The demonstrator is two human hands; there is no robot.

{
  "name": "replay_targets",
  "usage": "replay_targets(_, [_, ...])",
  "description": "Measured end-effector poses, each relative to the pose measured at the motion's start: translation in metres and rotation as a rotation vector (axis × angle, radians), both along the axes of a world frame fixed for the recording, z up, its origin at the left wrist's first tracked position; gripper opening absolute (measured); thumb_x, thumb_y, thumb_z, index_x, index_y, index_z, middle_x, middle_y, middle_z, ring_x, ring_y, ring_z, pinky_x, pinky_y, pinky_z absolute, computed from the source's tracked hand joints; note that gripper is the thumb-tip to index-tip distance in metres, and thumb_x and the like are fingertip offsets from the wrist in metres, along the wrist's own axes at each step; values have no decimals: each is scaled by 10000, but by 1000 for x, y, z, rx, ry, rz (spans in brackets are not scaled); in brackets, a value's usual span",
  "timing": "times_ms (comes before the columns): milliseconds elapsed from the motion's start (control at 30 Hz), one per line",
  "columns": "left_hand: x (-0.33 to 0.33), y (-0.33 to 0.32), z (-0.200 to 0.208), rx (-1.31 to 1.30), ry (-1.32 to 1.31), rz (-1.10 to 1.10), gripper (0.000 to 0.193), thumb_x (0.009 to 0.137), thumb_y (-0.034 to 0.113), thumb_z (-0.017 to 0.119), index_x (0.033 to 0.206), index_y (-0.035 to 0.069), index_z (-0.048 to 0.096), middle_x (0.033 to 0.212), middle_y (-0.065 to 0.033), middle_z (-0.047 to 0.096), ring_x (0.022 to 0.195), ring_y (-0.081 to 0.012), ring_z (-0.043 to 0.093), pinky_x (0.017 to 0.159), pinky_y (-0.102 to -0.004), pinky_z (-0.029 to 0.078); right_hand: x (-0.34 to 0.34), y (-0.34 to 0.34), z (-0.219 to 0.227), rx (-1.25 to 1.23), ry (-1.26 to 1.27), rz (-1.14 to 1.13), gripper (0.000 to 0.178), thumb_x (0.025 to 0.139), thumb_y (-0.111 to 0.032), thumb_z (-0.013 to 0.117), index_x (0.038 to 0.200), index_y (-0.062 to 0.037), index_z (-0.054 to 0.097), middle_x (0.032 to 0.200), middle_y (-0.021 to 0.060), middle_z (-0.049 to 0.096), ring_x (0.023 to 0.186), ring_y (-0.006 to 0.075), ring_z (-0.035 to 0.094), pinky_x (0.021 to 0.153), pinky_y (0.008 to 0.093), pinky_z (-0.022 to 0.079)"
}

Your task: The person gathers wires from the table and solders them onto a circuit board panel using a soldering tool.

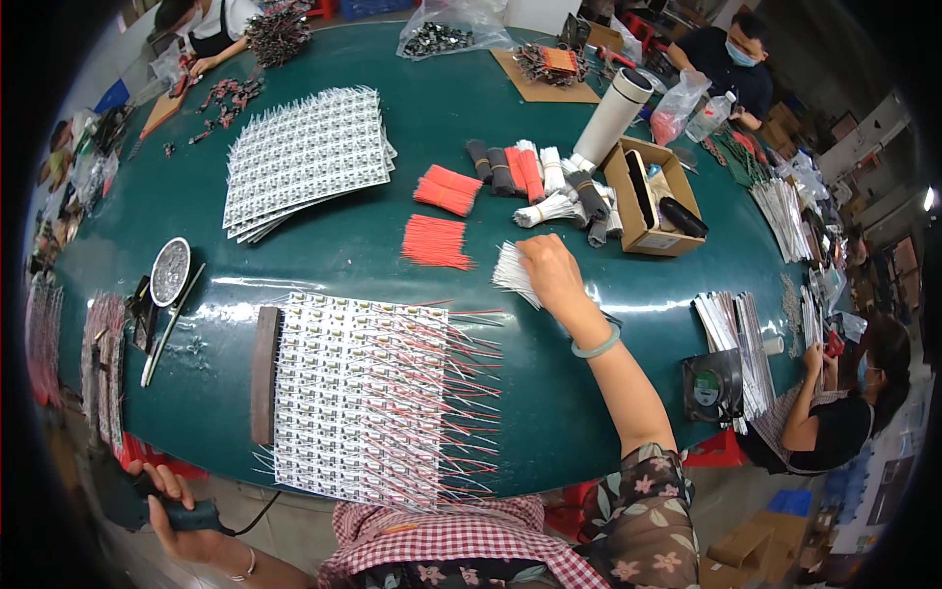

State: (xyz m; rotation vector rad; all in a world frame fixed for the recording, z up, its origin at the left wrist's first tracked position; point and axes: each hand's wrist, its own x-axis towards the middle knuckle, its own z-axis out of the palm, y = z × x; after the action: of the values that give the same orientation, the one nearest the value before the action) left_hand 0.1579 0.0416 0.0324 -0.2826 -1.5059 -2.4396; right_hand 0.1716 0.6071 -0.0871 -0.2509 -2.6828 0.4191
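Soldering iron (167,512) gripped in left hand (186,525); right hand (554,275) grasping white wire bundle (512,274) beyond circuit panel (358,398).

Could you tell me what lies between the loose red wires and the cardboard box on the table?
In the head view, bundles of black, red and white wires lie between the loose red wires and the cardboard box.

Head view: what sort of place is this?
Likely an electronics assembly workshop: a shared green table with sheets of small circuit boards, bundles of red wires and white wires, and other seated people working.
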Motion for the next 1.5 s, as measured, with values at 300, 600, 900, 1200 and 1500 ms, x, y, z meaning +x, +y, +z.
replay_targets(300, [13,-6,-22,70,-17,-132,471,930,67,544,1341,-83,370,974,-96,434,800,-139,440,645,-241,433,-3,-2,-1,-2,30,-56,109,742,-23,694,838,-51,737,832,118,659,857,297,626,769,398,511])
replay_targets(600, [14,-4,-29,34,-74,-91,481,914,84,556,1332,-74,380,940,-88,420,799,-129,449,628,-224,431,-3,-3,2,-45,58,-85,116,780,-8,664,885,-4,712,847,170,653,879,355,625,796,443,494])
replay_targets(900, [10,4,-35,36,-133,-49,500,903,85,559,1345,-71,384,917,-89,431,776,-128,443,615,-211,413,3,-8,8,-31,125,-109,70,806,5,644,876,3,648,844,154,600,873,350,582,787,444,465])
replay_targets(1200, [5,7,-44,92,-133,-200,465,929,43,539,1351,-69,376,998,-91,467,817,-140,460,660,-241,443,9,-14,17,-71,165,-93,77,826,-25,652,901,-44,659,842,118,600,832,327,601,724,422,488])
replay_targets(1500, [2,19,-49,-5,-227,-89,513,831,-6,600,1321,-55,457,1077,-139,550,847,-154,537,652,-241,466,6,-22,41,277,85,73,108,739,5,617,832,-39,649,820,96,585,831,275,598,715,370,510])
